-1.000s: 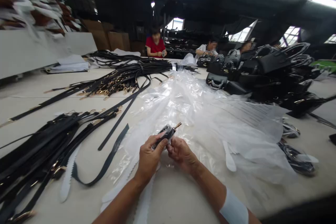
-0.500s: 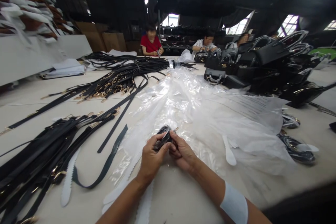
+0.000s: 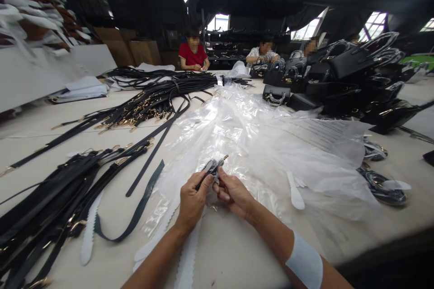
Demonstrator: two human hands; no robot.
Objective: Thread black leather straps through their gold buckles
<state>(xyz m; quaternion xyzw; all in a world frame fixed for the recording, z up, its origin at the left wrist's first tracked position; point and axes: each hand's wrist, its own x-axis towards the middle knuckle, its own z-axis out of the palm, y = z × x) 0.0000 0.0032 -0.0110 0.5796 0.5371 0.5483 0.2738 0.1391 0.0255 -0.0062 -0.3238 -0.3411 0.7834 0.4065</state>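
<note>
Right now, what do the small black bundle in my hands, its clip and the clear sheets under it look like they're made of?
The rolled strap, held by the left hand and right hand, looks like black leather or faux leather: dark with a soft sheen. Its clip looks like gold-toned metal, small and shiny. The clear bags look like thin plastic film, see-through, crinkled and glossy.

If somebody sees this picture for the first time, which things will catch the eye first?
In the near centre, the left hand and right hand hold a small black coiled strap with a gold clasp. Behind them spreads a shiny heap of clear plastic bags, with black straps piled at left and black handbags stacked at far right.
</note>
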